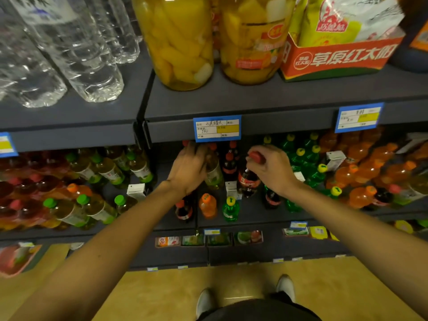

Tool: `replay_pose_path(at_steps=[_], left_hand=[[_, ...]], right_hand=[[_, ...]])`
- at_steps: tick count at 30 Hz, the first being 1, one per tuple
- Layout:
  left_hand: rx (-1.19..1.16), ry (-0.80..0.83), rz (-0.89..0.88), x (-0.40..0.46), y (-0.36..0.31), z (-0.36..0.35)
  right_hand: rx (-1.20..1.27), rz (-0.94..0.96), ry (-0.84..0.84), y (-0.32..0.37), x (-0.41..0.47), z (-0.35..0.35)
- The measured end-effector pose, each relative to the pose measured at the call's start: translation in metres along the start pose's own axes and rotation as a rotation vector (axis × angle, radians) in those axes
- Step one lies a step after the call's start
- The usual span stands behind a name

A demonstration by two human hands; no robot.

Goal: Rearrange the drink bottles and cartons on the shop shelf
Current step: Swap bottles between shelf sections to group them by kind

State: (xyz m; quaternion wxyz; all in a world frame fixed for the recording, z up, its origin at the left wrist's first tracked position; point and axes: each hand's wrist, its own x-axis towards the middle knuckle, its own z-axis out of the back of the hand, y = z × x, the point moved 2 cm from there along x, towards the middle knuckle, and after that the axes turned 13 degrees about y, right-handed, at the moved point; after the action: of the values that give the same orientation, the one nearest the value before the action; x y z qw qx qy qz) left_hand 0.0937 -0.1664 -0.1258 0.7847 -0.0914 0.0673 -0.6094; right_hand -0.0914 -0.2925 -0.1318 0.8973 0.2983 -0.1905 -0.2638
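Forearms reached up from the lower edge of the frame toward the middle shelf, above a tan floor and two pale shoes. At the shelf's front lip, low in the centre, a small cola bottle, an orange soda bottle and a green soda bottle stood loosely spaced, with a white carton just behind them. Right of centre, the right hand pinched a dark cola bottle by its red cap, the bottle tilted and apparently lifted off the shelf. Left of centre, the left hand curled around a pale tea bottle farther back, under a blue price tag.

A hold on the cap alone probably left the cola free to swing; it could have clipped the carton or toppled the front-row bottles off the lip. The left wrist, reaching deep, risked sweeping red-capped neighbours beside it. Fruit jars stood on the shelf above, at the top of the frame.
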Motion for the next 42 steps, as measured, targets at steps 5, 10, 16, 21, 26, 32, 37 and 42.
replay_pose_path(at_steps=[5,10,16,21,26,32,37,42], left_hand=[[0.048,-0.138,-0.048,-0.023,0.001,0.02],[0.127,-0.196,-0.059,-0.05,0.011,0.028],[0.157,-0.254,-0.021,-0.086,0.032,0.029],[0.162,-0.252,0.059,-0.105,0.039,0.026],[0.134,-0.252,0.194,-0.123,0.044,0.016],[0.107,-0.254,0.36,-0.136,0.041,-0.003],[0.056,-0.255,0.478,-0.145,0.035,-0.017],[0.051,-0.256,0.488,-0.153,0.03,-0.023]], right_hand=[[-0.007,-0.039,-0.054,0.007,0.002,-0.002],[0.014,-0.025,-0.111,0.02,0.013,-0.003],[0.0,0.011,-0.002,0.026,0.039,-0.022],[-0.079,0.017,0.267,0.023,0.064,-0.053],[-0.119,-0.019,0.512,0.009,0.083,-0.087],[-0.217,-0.053,0.699,-0.022,0.095,-0.134],[-0.213,-0.058,0.761,-0.04,0.096,-0.16],[-0.239,-0.056,0.802,-0.049,0.096,-0.181]])
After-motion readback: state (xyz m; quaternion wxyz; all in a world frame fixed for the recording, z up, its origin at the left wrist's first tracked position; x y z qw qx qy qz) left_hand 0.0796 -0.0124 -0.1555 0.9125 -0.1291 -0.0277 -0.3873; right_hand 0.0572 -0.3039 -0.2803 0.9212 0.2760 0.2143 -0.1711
